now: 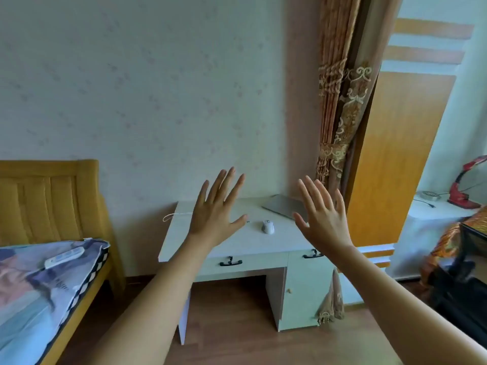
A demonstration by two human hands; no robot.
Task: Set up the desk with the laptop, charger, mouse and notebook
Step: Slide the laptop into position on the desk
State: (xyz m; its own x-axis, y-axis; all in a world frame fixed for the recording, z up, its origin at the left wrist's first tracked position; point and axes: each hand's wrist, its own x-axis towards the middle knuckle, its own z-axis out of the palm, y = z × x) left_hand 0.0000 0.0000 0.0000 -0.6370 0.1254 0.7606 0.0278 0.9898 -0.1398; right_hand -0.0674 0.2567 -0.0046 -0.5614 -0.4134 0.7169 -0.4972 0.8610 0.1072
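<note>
A white desk [237, 246] stands against the wall ahead. On its right rear corner lies a closed silver laptop [283, 205]. A white mouse [268, 226] sits near the middle of the desktop. A thin white cable [172, 215] loops over the desk's left rear edge. My left hand [217, 212] is raised in front of the desk with its fingers spread, holding nothing. Just as spread and empty, my right hand [324, 214] is raised in front of the laptop's right end. No notebook is in view.
A yellow wooden bed [52, 206] with a patterned cover and a white remote [64, 256] stands at the left. A curtain [340, 114] and an orange wardrobe panel [395, 159] rise right of the desk. A dark chair [463, 280] is at far right. Wooden floor lies below.
</note>
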